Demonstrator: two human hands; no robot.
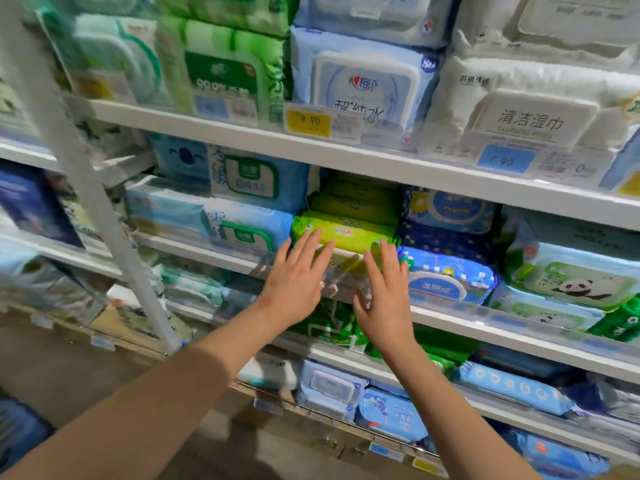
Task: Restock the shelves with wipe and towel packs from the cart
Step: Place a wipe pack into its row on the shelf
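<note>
Left hand (pixel 294 277), right hand (pixel 384 292): grip released, straight fingers touching lime-green wipe pack (pixel 346 230) on middle shelf (pixel 467 325).

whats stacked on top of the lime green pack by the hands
Darker-looking green packs lie stacked on the lime green pack, reaching toward the shelf above. Shadow hides their count and anything behind them.

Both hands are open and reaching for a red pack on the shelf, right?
Not quite: the pack is yellow-green, not red. The head view shows the left hand and the right hand, both open, reaching for a yellow-green pack on the shelf.
</note>
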